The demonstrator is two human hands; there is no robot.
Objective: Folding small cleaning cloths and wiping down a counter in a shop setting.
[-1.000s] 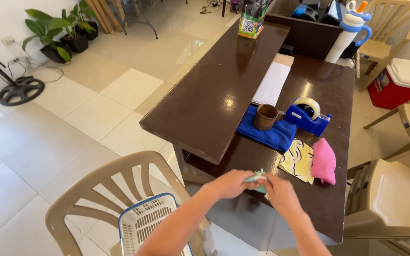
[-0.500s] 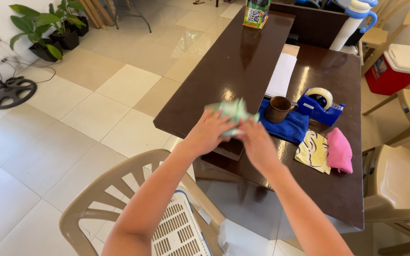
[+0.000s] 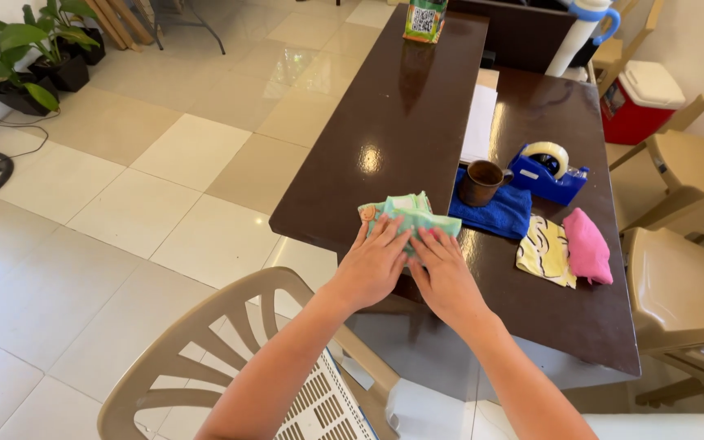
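Two hands lie side by side on a folded green cloth (image 3: 407, 217) at the near edge of the dark counter (image 3: 393, 106). The left hand (image 3: 373, 265) rests palm down, its fingers (image 3: 385, 234) spread flat over the cloth's left half; it grips nothing, only presses. The right hand (image 3: 443, 273) is likewise flat and open, its fingers (image 3: 433, 242) laid on the cloth's right half, the two hands touching or nearly so at the forefingers. The cloth sits where the raised counter meets the lower desk (image 3: 564, 301), with a small orange patch at its left corner. Just right of it lies a blue towel (image 3: 499, 213), and a brown cup (image 3: 480, 182) stands on that towel. Beyond the cup is a blue tape dispenser (image 3: 549, 171) with a pale roll. Near the right hand, further right on the desk, lie a yellow patterned cloth (image 3: 544, 253) and a pink cloth (image 3: 587, 246), touching each other. White paper (image 3: 479, 122) lies further up the desk. Below the arms is a beige plastic chair (image 3: 230, 326), with a white basket (image 3: 319, 407) on its seat. A red cooler (image 3: 639, 98) stands on the floor at far right, and potted plants (image 3: 18, 57) at far left.
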